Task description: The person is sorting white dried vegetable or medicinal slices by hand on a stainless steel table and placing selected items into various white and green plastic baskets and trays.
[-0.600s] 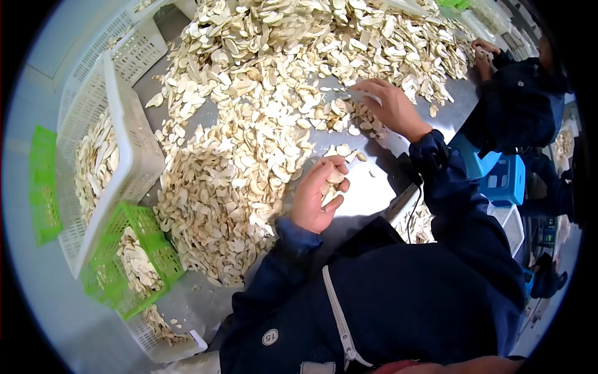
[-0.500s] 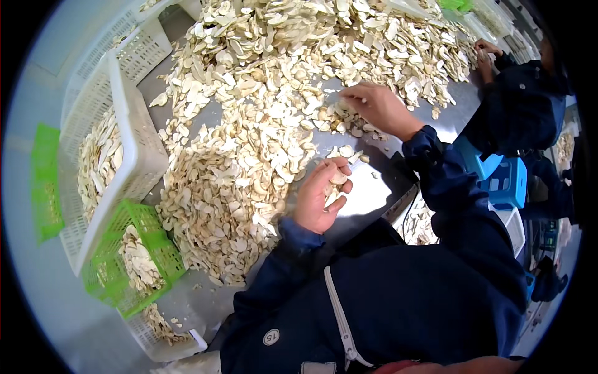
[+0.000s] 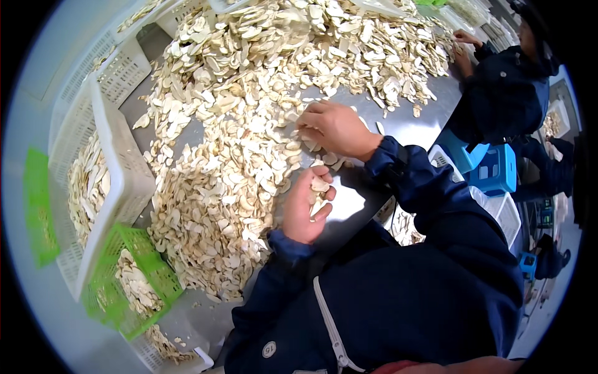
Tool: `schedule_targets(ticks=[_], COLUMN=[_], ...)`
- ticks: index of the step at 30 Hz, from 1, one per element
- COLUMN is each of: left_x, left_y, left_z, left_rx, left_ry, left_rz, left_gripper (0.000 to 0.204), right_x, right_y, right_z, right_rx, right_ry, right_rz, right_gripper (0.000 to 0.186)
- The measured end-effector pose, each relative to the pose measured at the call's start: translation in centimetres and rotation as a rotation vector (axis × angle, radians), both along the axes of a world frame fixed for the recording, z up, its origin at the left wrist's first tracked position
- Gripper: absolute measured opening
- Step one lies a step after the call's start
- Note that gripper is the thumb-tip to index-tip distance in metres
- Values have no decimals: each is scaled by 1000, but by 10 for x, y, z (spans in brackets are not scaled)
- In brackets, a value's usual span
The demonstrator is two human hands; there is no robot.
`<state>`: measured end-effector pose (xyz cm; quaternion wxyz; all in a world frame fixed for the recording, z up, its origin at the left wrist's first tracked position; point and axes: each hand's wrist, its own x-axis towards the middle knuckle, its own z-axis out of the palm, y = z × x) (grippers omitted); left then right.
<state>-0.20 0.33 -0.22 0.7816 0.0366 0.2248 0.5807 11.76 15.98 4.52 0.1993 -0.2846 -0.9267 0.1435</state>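
Pale dried slices, apparently mushroom, lie heaped (image 3: 212, 206) on a metal table (image 3: 398, 121). My left hand (image 3: 302, 206) is curled palm-up around several slices (image 3: 319, 186) at the lower right edge of the heap. Above it and a little to the right, my right hand (image 3: 333, 129) reaches over scattered slices, its fingertips bent down into them; what they pinch, if anything, is hidden.
At left are white perforated crates (image 3: 128, 153) and green baskets (image 3: 171, 280) holding slices. A co-worker (image 3: 504, 93) in dark clothing handles slices at upper right, beside blue stools (image 3: 492, 174). Below my right arm a container of slices (image 3: 405, 230) is partly visible.
My right hand has moved left and down, closer to my left hand and into the slices. The left hand still holds slices. The whole view has shifted slightly.
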Motion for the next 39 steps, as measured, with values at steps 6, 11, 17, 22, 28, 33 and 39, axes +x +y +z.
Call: schedule_targets(ticks=[6, 11, 17, 22, 28, 33, 39], left_x=[-3, 1, 0, 1, 0, 1, 5], left_y=[0, -1, -3, -3, -4, -4, -4], left_z=[5, -5, 4, 2, 0, 0, 11], left_rx=[16, 70, 50, 26, 55, 57, 43], left_ry=[-145, -143, -125, -24, -29, -28, 99], left_rz=[46, -15, -3, -7, -22, -27, 61], left_gripper=[42, 34, 33, 27, 23, 23, 25], right_x=[47, 150, 118, 111, 77, 67, 68], right_y=[-9, 49, 15, 4, -9, -2, -36], right_z=[30, -25, -3, 9, -3, -3, 21], right_rx=[-385, 245, -32, -53, 95, 79, -403], right_ry=[134, -116, 116, -41, -61, -26, 94], right_rz=[81, -649, -271, -458, -428, -338, -7], right_gripper=[30, 46, 37, 23, 42, 32, 28])
